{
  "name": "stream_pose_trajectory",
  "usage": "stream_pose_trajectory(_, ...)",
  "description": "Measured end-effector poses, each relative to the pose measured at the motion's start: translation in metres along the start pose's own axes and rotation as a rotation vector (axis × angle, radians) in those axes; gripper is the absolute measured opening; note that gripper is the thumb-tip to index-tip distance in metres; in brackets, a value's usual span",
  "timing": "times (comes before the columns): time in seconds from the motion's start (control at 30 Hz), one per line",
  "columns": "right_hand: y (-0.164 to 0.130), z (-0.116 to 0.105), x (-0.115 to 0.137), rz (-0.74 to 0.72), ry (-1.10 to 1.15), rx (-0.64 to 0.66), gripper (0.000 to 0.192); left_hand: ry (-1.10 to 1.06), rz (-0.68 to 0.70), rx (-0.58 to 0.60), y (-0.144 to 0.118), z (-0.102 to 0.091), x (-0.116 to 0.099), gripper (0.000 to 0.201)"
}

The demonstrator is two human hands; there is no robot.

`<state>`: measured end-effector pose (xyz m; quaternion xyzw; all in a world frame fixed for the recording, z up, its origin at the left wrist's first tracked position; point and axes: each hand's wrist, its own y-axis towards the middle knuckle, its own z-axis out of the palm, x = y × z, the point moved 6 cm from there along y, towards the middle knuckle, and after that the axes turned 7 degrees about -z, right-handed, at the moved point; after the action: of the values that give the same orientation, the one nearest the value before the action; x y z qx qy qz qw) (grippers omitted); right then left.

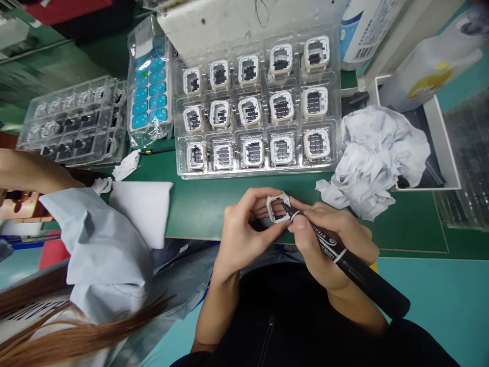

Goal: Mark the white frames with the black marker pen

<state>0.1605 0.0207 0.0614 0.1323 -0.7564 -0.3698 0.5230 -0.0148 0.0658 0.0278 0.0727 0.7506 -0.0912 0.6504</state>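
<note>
Between thumb and fingers of my left hand is a small white square frame with rounded corners, held up over the near edge of the green bench. My right hand grips a black marker pen with white lettering. Its dark tip reaches into the frame's opening at the right side; whether it touches the inner wall I cannot tell. Just beyond my hands lies a clear plastic tray with rows of similar white square frames, each in its own pocket. Dark parts show inside many of them.
Crumpled white paper lies at right beside a white box and bottles. At left are a folded white cloth, a pack of blue pieces and stacked clear trays. A co-worker's sleeved arm reaches in there.
</note>
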Motion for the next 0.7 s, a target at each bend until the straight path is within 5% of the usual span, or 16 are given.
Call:
stream_pose_trajectory(0.47,-0.004,-0.006,-0.009,0.047,0.169,-0.028,0.015,0.062,0.096,-0.023,0.003,0.005,0.002,0.049)
stream_pose_trajectory(0.57,-0.003,-0.011,-0.011,0.068,0.223,-0.105,0.017,0.22,0.201,-0.105,0.003,-0.011,-0.016,0.051)
stream_pose_trajectory(0.7,-0.006,-0.013,-0.012,0.081,0.192,-0.113,0.015,0.586,0.35,-0.287,0.02,-0.059,-0.049,0.05)
